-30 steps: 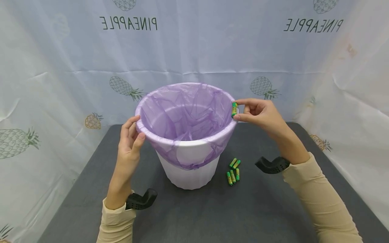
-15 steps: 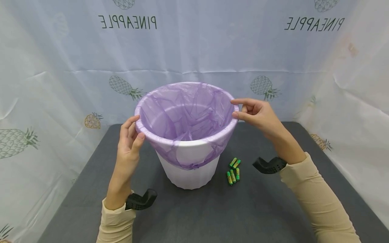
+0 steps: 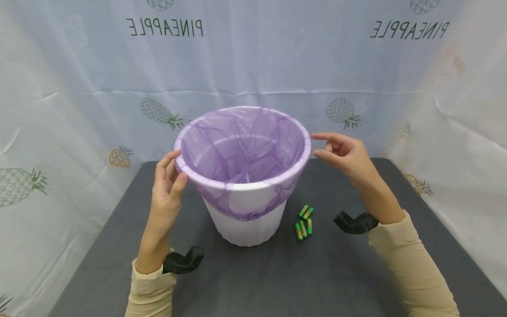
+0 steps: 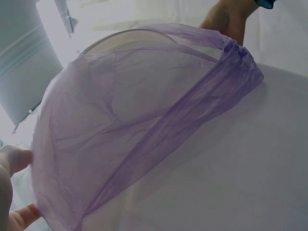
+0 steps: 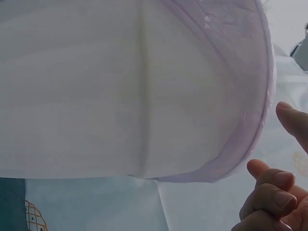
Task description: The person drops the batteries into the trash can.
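Note:
A white bin (image 3: 245, 224) lined with a purple bag (image 3: 241, 149) stands mid-table. My left hand (image 3: 168, 182) grips its left rim, thumb outside and fingers over the edge; the left wrist view shows fingertips (image 4: 12, 163) against the purple bag (image 4: 120, 125). My right hand (image 3: 342, 152) hovers just right of the rim, empty, with thumb and forefinger apart. In the right wrist view my right hand (image 5: 281, 168) sits beside the white bin (image 5: 120, 91) wall. Several green batteries (image 3: 303, 223) lie on the table by the bin's right base.
The dark grey table (image 3: 277, 281) is enclosed by a white pineapple-print curtain (image 3: 253, 66) behind and at both sides. Black wrist camera mounts (image 3: 183, 260) sit on both forearms.
One second ago my right hand pinched a green battery at the bin's right rim. It let go of it, and the empty hand has drawn slightly right, away from the rim.

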The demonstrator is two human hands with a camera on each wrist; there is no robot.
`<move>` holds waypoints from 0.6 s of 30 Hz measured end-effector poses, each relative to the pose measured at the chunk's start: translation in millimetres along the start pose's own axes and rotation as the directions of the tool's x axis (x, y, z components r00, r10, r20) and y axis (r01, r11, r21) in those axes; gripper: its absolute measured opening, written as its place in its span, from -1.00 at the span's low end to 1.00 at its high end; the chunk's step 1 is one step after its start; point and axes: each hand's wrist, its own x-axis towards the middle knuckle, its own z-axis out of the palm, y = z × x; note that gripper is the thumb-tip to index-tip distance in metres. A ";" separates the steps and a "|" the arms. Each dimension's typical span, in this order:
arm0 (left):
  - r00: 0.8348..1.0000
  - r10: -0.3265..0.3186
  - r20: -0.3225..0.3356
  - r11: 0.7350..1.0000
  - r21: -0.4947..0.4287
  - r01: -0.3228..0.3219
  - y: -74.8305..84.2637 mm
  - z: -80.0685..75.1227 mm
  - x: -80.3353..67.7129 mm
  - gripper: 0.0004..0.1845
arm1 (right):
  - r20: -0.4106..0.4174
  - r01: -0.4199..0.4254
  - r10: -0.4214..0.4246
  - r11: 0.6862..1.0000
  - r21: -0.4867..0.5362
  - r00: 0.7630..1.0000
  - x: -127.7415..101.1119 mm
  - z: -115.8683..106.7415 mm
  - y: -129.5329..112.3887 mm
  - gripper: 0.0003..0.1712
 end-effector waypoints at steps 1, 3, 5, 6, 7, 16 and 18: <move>1.000 0.014 0.009 1.000 -0.003 -0.013 -0.7 -0.1 0.2 -0.52 | -0.001 -0.004 0.004 1.000 -0.006 1.000 -1.6 -0.7 1.7 -0.62; 0.999 0.040 0.025 0.999 -0.010 -0.039 -2.6 -0.9 0.4 -0.53 | -0.001 -0.018 0.018 1.000 -0.025 1.000 -5.0 -2.4 5.4 -0.63; 0.998 0.059 0.036 0.998 -0.015 -0.059 -3.0 -1.5 0.3 -0.54 | 0.007 -0.031 0.031 0.998 -0.049 0.999 -8.7 -3.9 9.9 -0.64; 0.997 0.064 0.040 0.998 -0.018 -0.063 -3.0 -1.5 0.3 -0.54 | 0.012 -0.039 0.040 0.997 -0.066 0.999 -10.7 -4.7 12.4 -0.64; 0.997 0.066 0.042 0.998 -0.019 -0.065 -2.6 -1.4 0.3 -0.54 | 0.020 -0.045 0.047 0.996 -0.080 0.999 -12.7 -5.6 14.7 -0.64; 0.996 0.069 0.051 0.997 -0.018 -0.068 -2.2 -1.6 -0.7 -0.54 | 0.077 -0.090 0.101 0.986 -0.140 0.992 -29.4 -9.5 40.7 -0.61; 0.996 0.069 0.051 0.998 -0.017 -0.068 -2.5 -1.8 -0.4 -0.53 | 0.082 -0.095 0.109 0.984 -0.153 0.991 -32.3 -9.2 46.3 -0.60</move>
